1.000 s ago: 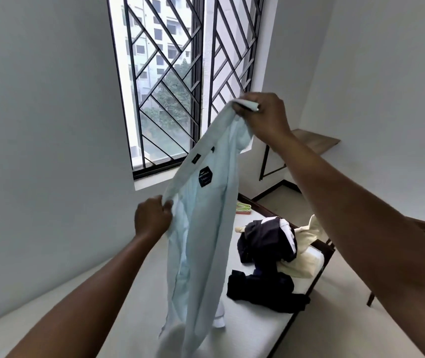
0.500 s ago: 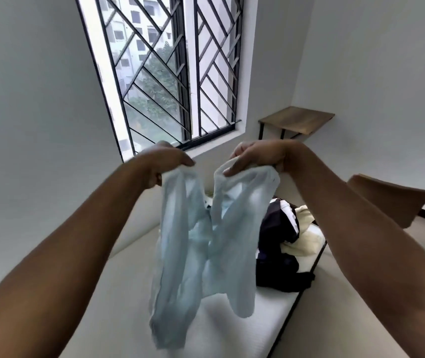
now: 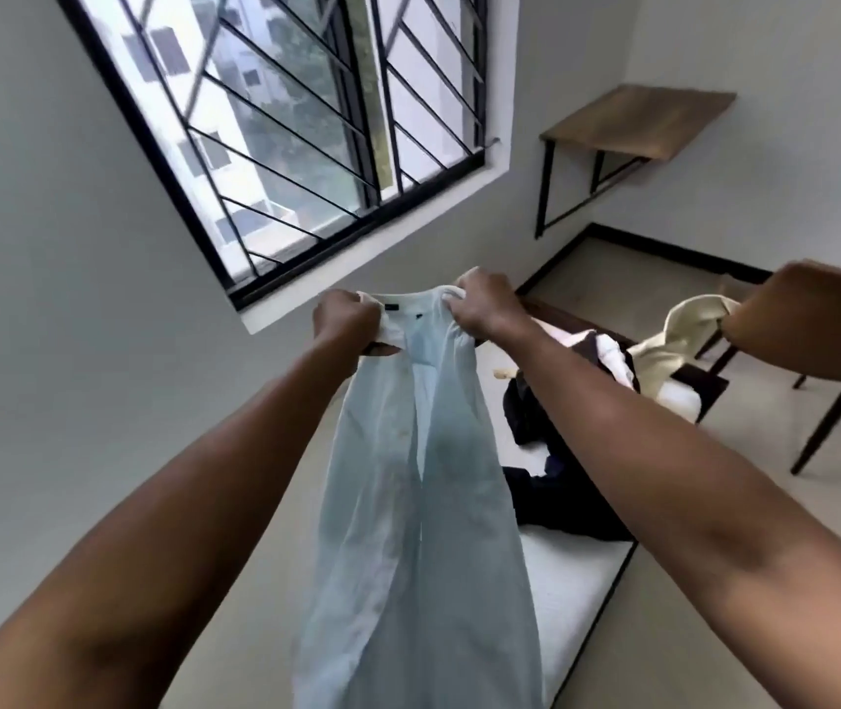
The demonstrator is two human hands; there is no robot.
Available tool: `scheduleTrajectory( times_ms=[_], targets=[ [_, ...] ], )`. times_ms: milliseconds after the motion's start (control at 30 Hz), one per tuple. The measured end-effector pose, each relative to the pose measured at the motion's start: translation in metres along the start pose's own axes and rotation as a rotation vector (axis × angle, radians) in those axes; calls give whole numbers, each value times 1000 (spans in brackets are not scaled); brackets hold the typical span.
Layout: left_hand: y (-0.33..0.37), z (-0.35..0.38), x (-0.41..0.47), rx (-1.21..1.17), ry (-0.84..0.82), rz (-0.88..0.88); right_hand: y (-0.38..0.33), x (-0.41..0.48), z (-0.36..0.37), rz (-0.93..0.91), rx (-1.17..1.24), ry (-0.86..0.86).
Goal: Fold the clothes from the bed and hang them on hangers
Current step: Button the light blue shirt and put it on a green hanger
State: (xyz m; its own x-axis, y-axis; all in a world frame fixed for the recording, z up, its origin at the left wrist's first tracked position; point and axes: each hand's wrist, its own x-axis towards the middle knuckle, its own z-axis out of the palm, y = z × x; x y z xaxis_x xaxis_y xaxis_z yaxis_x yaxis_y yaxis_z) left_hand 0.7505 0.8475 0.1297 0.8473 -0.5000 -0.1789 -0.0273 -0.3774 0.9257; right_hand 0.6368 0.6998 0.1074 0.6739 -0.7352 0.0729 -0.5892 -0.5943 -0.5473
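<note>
Both hands are raised above the bed, and between them hangs the pale blue shirt. The left hand has its fingers curled tight round one side of the collar band. The right hand bunches the other side, knuckles toward the camera.

The shirt drops straight down from that grip, front open, its tail running out of view over the near end of the bed. It looks like thin, soft cloth: light and limp, with no stiffness beyond the collar and the button strip. It should go wherever it is led and crease wherever it is squeezed. The better holds, one would judge, are out at the shoulder seams rather than close in at the collar, so it spreads flat for folding.

As for room to work, bare mattress shows on the near part of the bed. Farther along lies a heap of dark clothes, with a cream garment at the far end. A brown chair stands just off the bed's right side, near the right forearm, so a wide swing that way looks tight. The wall hems in the bed's left side. No hanger is in view.
</note>
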Motion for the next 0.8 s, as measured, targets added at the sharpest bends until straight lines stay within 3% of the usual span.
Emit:
scheduleTrajectory(
  times_ms=[133,233,433,633,800],
  targets=[
    [-24,31,45,43,-41,69,32,3,37,-50,79,45],
    [-61,60,76,132,-135,67,60,-1,75,24,116,28],
    [-198,133,153,210,-307,109,137,0,211,187,168,18],
    [-296,216,224,-16,-423,112,211,24,321,415,205,187],
    [-357,210,262,-336,-536,187,240,58,388,523,491,379]
  ],
)
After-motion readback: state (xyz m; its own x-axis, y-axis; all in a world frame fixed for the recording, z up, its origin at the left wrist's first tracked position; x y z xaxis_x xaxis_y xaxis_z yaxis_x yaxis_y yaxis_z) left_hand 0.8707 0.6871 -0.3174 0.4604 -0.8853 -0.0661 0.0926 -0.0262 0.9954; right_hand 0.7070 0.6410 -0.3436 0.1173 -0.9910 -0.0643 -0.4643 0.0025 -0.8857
